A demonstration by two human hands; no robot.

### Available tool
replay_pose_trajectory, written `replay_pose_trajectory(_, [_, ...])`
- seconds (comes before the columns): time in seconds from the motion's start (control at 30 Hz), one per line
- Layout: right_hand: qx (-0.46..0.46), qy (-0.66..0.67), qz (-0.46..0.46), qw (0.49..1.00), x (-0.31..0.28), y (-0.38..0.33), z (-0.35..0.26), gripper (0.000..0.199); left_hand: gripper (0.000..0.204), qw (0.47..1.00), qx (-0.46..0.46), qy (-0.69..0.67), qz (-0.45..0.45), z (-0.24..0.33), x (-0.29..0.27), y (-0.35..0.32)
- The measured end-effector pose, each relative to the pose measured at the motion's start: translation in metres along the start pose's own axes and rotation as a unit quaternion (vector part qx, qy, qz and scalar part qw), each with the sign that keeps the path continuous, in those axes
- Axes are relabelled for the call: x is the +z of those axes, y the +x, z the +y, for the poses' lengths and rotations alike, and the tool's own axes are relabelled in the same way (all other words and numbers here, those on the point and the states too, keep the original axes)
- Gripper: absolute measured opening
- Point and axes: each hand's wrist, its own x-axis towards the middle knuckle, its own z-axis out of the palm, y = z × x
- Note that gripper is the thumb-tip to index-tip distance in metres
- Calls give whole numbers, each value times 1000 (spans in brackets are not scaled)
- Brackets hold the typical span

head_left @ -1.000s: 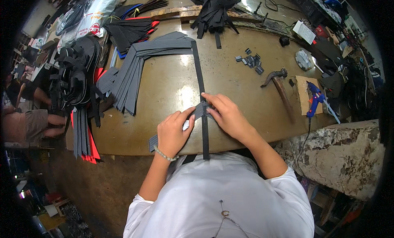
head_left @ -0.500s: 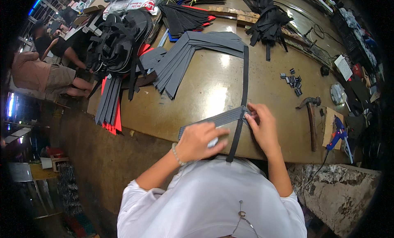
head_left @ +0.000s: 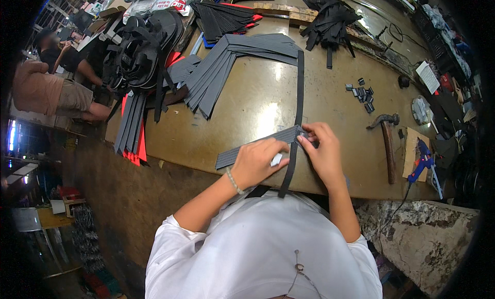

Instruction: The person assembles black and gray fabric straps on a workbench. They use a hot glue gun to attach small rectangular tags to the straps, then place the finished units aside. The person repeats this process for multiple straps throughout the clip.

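My left hand (head_left: 258, 161) is closed, with a small white piece (head_left: 277, 159) tucked in its curled fingers, its kind unclear. The hand lies over the near side of a flat grey strap (head_left: 252, 147), which runs slantwise on the table. At that strap's right end, thumb and fingers of my right hand (head_left: 325, 147) pinch it, where a small dark piece partly shows. A long narrow black strap (head_left: 300, 93) crosses there, from the far stack of grey straps (head_left: 224, 59) down to the table's near edge.
Black sandals (head_left: 149, 51) are piled at the left, beside hanging grey and red strips (head_left: 131, 126). Small dark buckles (head_left: 362, 94), a hammer (head_left: 388, 144) and a blue glue gun (head_left: 423, 160) lie at the right. Black strips (head_left: 330, 20) sit at the far side. Two people are at the far left.
My left hand has come in closer to the black strap, its fingers now more curled around the white piece. My right hand keeps its pinch. The whole view has shifted slightly.
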Motion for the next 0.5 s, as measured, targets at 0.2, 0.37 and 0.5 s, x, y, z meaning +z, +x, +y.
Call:
replay_pose_trajectory(0.2, [6, 1, -16, 1000, -3, 3, 2, 28, 22, 999, 4, -33, -12, -10, 8, 10])
replay_pose_trajectory(0.37, [15, 40, -23, 999, -5, 6, 5, 26, 21, 997, -35, -66, -20, -10, 10, 14])
replay_pose_trajectory(0.5, [7, 25, -29, 999, -5, 7, 3, 25, 18, 995, -57, -78, -11, -8, 11, 17])
